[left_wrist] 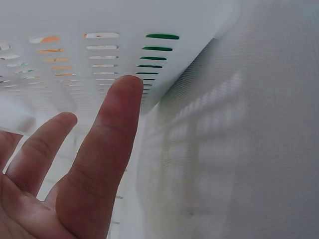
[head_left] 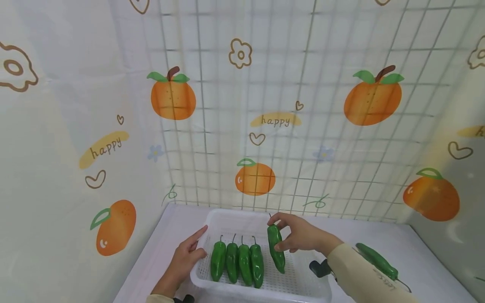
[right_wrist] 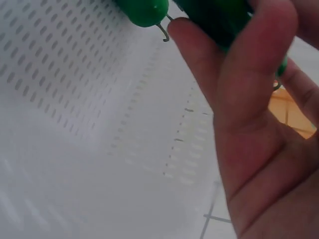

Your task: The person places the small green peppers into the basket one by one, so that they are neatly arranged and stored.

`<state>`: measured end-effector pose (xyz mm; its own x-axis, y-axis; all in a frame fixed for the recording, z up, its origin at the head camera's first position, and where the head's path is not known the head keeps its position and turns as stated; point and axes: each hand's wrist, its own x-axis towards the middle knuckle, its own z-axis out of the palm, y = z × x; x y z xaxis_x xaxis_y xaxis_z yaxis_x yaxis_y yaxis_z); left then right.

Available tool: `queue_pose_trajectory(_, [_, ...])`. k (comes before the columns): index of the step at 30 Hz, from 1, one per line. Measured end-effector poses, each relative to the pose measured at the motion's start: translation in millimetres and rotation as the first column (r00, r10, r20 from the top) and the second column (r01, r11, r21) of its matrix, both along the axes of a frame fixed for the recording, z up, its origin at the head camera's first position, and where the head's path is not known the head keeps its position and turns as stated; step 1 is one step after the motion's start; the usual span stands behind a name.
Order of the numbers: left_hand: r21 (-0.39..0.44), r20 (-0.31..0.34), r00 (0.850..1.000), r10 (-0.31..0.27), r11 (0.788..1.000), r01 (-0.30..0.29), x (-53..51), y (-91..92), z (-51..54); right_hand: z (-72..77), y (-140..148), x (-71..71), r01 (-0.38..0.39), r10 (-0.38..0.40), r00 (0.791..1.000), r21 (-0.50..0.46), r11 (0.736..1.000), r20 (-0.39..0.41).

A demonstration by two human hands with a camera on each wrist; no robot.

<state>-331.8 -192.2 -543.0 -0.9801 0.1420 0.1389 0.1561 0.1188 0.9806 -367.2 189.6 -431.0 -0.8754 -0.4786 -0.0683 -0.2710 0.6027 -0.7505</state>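
A white perforated plastic basket stands on the table in the head view. Several green peppers lie side by side in its left half, stems pointing to the far side. My right hand pinches another green pepper between thumb and fingers, right of that row, tip down. Whether its lower end touches the basket floor, I cannot tell. At the basket's left side, my left hand rests with extended fingers against the rim. The left wrist view has its fingers along the slotted outer wall.
To the right of the basket, a single green pepper lies on the white tabletop, partly behind the right sleeve. A fabric backdrop printed with oranges encloses the table's back and sides, with a wire grid showing through it.
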Motion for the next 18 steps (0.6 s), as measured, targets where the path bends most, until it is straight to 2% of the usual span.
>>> queue_pose_trajectory(6, [-0.023,0.002,1.0,0.018,1.0,-0.018,0.7,0.3,1.1,-11.7,-8,-9.2,-0.041,0.041,0.999,0.046,0.998,0.003])
queue_pose_trajectory(13, [-0.028,0.004,1.0,0.018,0.999,-0.018,-1.7,-0.7,-1.0,-22.4,-17,-17.0,-0.059,0.073,0.994,0.173,0.983,-0.078])
queue_pose_trajectory(18, [-0.013,-0.001,1.0,0.005,1.0,-0.005,-1.8,-1.6,-1.8,-25.8,-20,-17.6,-0.07,0.083,0.994,0.18,0.981,-0.065])
